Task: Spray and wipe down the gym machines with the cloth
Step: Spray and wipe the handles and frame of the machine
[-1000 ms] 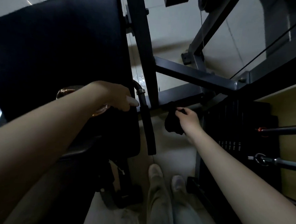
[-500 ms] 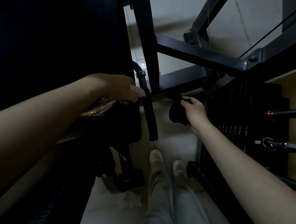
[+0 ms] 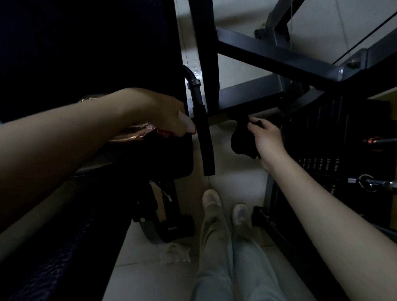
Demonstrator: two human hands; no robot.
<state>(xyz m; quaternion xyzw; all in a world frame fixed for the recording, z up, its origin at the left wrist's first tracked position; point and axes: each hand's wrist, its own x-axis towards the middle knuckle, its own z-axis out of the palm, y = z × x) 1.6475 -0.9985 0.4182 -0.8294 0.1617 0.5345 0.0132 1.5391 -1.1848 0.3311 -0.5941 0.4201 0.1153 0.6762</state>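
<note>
Since a second ago my head has dipped closer to the machine, my left grip [image 3: 162, 116] has brought its thumb against the padded handle [image 3: 204, 139], and my right grip [image 3: 268, 138] has carried the cloth [image 3: 241, 141] a little higher under the frame. Largest before me is the back pad [image 3: 83, 40], a broad dark slab with a fine stippled cover. Next to it stands the steel frame [image 3: 278, 53], square tube in matt grey paint, and its lower bar [image 3: 248, 95] slants toward the weight stack [image 3: 331, 145] of flat black plates with pale poundage labels. The handle is a curved black foam sleeve below a bright metal collar. My left grip is curled round what I take to be the spray bottle [image 3: 129, 134], clear crinkly plastic with an amber glint. I judge it is held low and aside so the nozzle is ready without crowding the wiping. My right grip is clenched on the cloth, a soft, dark, bunched rag. Its top is pressed to the underside of the lower bar and the rest hangs free above the pale tiled floor [image 3: 158, 281]. The bunching, I'd say, puts a thick wad against the paint.
</note>
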